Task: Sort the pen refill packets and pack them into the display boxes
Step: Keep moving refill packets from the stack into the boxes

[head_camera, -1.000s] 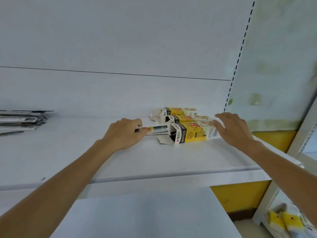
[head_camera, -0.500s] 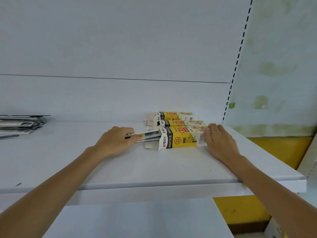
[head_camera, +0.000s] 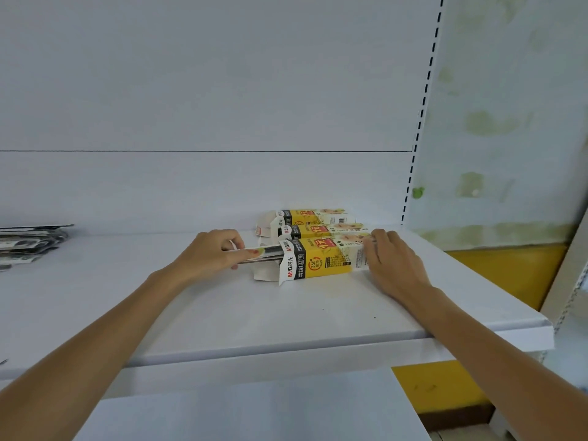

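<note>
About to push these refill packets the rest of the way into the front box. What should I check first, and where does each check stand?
1. Left hand grips the packets: ok.
2. Leading ends of the packets sit inside the open mouth of the front box: ok.
3. Right hand presses the box's far end as a stop: ok.
4. Flap lies open on the shelf, below the packets' path: ok.
5. Room left inside the box: cannot tell.
</note>
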{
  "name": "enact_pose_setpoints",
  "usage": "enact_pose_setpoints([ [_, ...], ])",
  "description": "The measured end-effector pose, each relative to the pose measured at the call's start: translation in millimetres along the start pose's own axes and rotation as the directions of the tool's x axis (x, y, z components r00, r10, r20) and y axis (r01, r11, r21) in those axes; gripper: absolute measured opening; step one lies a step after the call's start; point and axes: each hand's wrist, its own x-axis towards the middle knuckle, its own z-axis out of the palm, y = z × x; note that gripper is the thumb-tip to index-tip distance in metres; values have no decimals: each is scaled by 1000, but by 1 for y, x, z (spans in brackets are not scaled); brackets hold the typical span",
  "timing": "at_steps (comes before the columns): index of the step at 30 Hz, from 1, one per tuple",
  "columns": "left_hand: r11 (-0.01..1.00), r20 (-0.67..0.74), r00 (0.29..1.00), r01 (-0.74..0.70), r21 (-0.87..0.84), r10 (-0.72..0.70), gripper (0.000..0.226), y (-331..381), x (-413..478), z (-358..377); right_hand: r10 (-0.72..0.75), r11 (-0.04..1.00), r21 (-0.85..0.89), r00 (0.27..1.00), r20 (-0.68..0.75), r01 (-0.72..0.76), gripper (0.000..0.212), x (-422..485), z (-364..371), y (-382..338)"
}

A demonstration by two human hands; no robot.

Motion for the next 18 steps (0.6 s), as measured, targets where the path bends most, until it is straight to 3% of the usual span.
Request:
enact_pose_setpoints([
  [5,1000,102,995,0,-16,2,25,1,3,14,-42,996,-80,999,-5,41,26,3,4,4],
  [7,999,132,990,-54,-6,55,22,7,4,25,-73,987,-141,997,10,73,26,3,5,6],
  [10,979,196,966,-185,84,165,13,15,8,33,-21,999,-47,1000,-12,20,25,2,2,3],
  [15,915,199,962,-243,321,186,36,20,13,28,18,1000,-17,999,-27,-19,27,1,0,0],
  [18,982,85,989,-128,138,117,32,22,7,18,15,999,-31,999,-28,-16,30,1,-1,0],
])
